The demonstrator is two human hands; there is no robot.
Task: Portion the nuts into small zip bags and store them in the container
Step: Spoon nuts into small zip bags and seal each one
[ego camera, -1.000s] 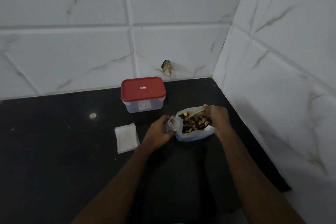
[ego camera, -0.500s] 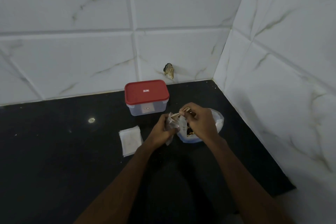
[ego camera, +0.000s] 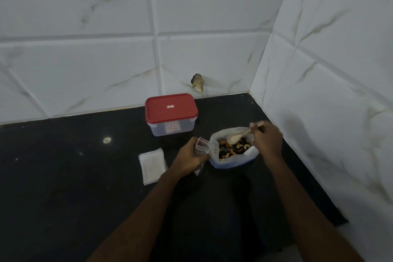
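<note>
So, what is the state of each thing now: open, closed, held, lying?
container: closed, red lid on.
nut bag: open, nuts inside.
small zip bag: gripped by left hand.
spoon: held by right hand, over the nuts.
spare zip bags: stacked, lying flat.

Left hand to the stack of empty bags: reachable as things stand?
Probably yes on path: the stack of empty bags lies flat on the counter just beside the left hand, nothing between them. But that hand grips a small zip bag, so it isn't free to pick.
</note>
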